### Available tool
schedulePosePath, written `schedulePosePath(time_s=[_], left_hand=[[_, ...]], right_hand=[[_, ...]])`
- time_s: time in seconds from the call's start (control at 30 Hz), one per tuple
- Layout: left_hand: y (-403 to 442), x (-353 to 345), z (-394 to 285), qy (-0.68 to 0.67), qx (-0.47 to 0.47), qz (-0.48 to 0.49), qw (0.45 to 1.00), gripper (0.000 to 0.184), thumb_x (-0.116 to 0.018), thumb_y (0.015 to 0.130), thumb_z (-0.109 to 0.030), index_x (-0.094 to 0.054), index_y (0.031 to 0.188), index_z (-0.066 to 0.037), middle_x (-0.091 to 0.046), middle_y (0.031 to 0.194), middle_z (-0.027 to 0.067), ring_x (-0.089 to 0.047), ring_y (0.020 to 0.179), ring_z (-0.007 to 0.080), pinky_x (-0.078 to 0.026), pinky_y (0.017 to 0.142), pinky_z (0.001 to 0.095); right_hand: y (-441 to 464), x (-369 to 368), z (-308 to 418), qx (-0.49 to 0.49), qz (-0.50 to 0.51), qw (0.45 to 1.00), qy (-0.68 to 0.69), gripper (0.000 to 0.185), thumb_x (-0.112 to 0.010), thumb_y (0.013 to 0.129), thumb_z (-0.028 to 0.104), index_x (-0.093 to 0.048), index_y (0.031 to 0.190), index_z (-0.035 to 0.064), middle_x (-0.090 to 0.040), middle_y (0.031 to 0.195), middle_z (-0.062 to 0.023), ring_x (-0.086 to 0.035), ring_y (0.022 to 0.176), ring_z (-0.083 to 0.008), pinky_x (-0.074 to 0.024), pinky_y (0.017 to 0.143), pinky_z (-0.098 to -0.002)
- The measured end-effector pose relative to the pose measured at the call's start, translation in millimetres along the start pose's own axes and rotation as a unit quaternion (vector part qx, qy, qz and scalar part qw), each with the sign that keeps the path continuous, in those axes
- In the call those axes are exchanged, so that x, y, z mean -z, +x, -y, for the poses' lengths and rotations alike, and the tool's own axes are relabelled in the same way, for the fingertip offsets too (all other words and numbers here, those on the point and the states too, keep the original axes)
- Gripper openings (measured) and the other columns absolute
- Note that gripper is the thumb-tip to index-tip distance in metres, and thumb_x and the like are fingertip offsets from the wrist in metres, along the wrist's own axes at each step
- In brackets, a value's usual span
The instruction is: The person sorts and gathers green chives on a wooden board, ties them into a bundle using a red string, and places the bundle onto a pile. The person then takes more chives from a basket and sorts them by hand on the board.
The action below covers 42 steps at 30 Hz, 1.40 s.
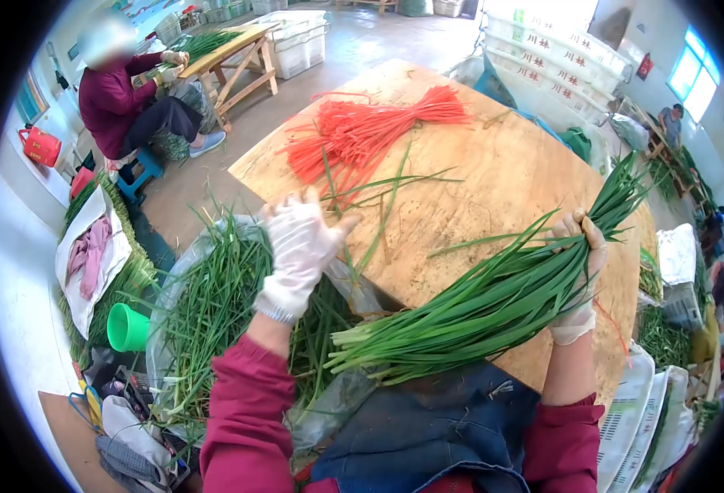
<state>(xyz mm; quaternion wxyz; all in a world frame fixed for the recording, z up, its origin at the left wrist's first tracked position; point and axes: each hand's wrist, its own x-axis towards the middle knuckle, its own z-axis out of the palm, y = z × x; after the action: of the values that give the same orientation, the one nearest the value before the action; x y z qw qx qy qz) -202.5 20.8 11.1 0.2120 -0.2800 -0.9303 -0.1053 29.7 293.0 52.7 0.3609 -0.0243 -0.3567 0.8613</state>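
Tabletop (pixel 534 168) as landmark; two gloved hands at work.

Bunch (pixel 477 300): long green leaves, held up over the near right part of the tabletop. Long axis slants: pale ends toward the near left, past the tabletop's near edge and above the apron (pixel 444 427); leaf tips toward the far right, out by the tabletop's right edge.

Right hand (pixel 594 246): fingers clenched round the bunch, closer to the tips than to the pale ends. Most of its length fans out from this grip toward the left.

Left hand (pixel 300 251): raised off the tabletop's left edge, fingers loosely spread, thumb apart. Nothing seen in their grasp, though the palm side is partly hidden.

Key relation: from the left fingers the bunch lies to the right and nearer the body, pale ends being its closest part, with a clear gap between. Right hand is the nearer one, already on it.

Red ties (pixel 362 131): heaped on the tabletop's far left part, beyond the left hand, which is the nearer hand to them. Stray leaves (pixel 395 201) lie between ties and bunch.

Left of the tabletop: a plastic bag (pixel 165 300) of loose greens (pixel 218 308), then a green cup (pixel 128 327).
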Motion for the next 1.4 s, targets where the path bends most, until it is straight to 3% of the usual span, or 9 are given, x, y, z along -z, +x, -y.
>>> schedulePosePath(time_s=[0.3, 0.43, 0.67, 0.8, 0.97, 1.13, 1.23, 1.33, 1.4], left_hand=[[-44, 0, -32, -0.029, -0.011, 0.009, 0.999, 0.104, -0.055, 0.066, -0.07, -0.032, 0.134, 0.005, -0.052, 0.102, 0.0199, -0.044, 0.105, 0.0333, -0.024, 0.096, 0.0567], [-74, 1, -41, -0.196, -0.196, -0.027, 0.96, 0.076, -0.071, 0.069, -0.031, -0.039, 0.129, 0.004, -0.051, 0.104, 0.0187, -0.049, 0.099, 0.0339, -0.038, 0.089, 0.0437], [-21, 9, -72, -0.149, -0.035, 0.061, 0.986, 0.08, -0.07, 0.068, -0.047, -0.044, 0.121, 0.007, -0.05, 0.11, 0.0225, -0.049, 0.1, 0.0354, -0.041, 0.083, 0.0421], [-23, -18, -104, -0.148, -0.207, -0.041, 0.966, 0.074, -0.07, 0.063, -0.052, -0.051, 0.115, -0.003, -0.053, 0.106, 0.0183, -0.052, 0.095, 0.0326, -0.043, 0.078, 0.0409], [-22, -37, -126, -0.283, -0.285, 0.066, 0.913, 0.017, -0.058, 0.068, -0.005, -0.06, 0.084, -0.004, -0.055, 0.088, 0.0161, -0.054, 0.084, 0.0349, -0.046, 0.066, 0.0407], [-59, 5, -53, -0.304, -0.298, 0.077, 0.902, 0.02, -0.053, 0.067, 0.004, -0.06, 0.085, -0.001, -0.056, 0.086, 0.0155, -0.054, 0.083, 0.0338, -0.047, 0.068, 0.0397], [-96, 37, 37, -0.229, -0.194, 0.105, 0.948, 0.015, -0.052, 0.066, 0.006, -0.06, 0.077, 0.0, -0.055, 0.079, 0.0156, -0.055, 0.081, 0.0339, -0.048, 0.068, 0.0416], [-138, 51, 122, 0.137, -0.079, 0.231, 0.96, 0.013, -0.058, 0.065, -0.003, -0.062, 0.077, -0.002, -0.058, 0.085, 0.0144, -0.053, 0.084, 0.032, -0.043, 0.071, 0.0394], [-153, 64, 124, 0.024, -0.062, 0.167, 0.984, 0.016, -0.061, 0.069, -0.006, -0.064, 0.084, -0.002, -0.059, 0.092, 0.0137, -0.052, 0.09, 0.0318, -0.043, 0.078, 0.0396]], right_hand=[[-3, 9, 2, -0.019, -0.007, 1.0, 0.021, 0.013, -0.057, 0.08, 0.014, -0.053, 0.088, 0.0055, -0.038, 0.058, 0.0023, -0.033, 0.051, -0.0108, -0.0286, 0.046, -0.0253], [-6, 12, 3, -0.02, 0.006, 1.0, 0.021, 0.012, -0.056, 0.08, 0.013, -0.053, 0.089, 0.0054, -0.041, 0.059, 0.0014, -0.035, 0.051, -0.0115, -0.0303, 0.048, -0.0262], [-10, 18, 5, -0.006, 0.008, 1.0, 0.017, 0.013, -0.055, 0.08, 0.014, -0.054, 0.09, 0.005, -0.043, 0.06, 0.0003, -0.038, 0.052, -0.0131, -0.0327, 0.049, -0.0272], [-11, 16, 6, -0.011, 0.001, 1.0, 0.012, 0.013, -0.055, 0.08, 0.013, -0.053, 0.09, 0.0051, -0.043, 0.061, 0.0002, -0.038, 0.052, -0.0134, -0.0331, 0.049, -0.0276], [-13, 8, 5, -0.006, -0.028, 1.0, 0.013, 0.012, -0.054, 0.08, 0.013, -0.053, 0.089, 0.0053, -0.042, 0.061, 0.0002, -0.039, 0.052, -0.0136, -0.0332, 0.049, -0.0279], [-11, 8, 7, -0.022, -0.006, 1.0, 0.013, 0.011, -0.055, 0.08, 0.014, -0.052, 0.087, 0.0068, -0.042, 0.061, 0.0001, -0.04, 0.053, -0.0138, -0.0339, 0.05, -0.028], [-7, 6, 2, -0.019, -0.034, 0.999, -0.004, 0.01, -0.056, 0.08, 0.014, -0.052, 0.086, 0.0075, -0.044, 0.061, 0.0003, -0.041, 0.053, -0.0137, -0.0352, 0.05, -0.0279], [2, 1, 0, -0.034, -0.054, 0.998, -0.024, 0.006, -0.056, 0.08, 0.013, -0.052, 0.081, 0.0082, -0.045, 0.06, 0.0013, -0.042, 0.051, -0.0131, -0.0377, 0.051, -0.0269], [11, 7, 0, -0.061, -0.008, 0.998, -0.024, 0.006, -0.056, 0.08, 0.012, -0.052, 0.078, 0.0086, -0.046, 0.058, 0.0018, -0.043, 0.051, -0.0127, -0.0384, 0.052, -0.026]])
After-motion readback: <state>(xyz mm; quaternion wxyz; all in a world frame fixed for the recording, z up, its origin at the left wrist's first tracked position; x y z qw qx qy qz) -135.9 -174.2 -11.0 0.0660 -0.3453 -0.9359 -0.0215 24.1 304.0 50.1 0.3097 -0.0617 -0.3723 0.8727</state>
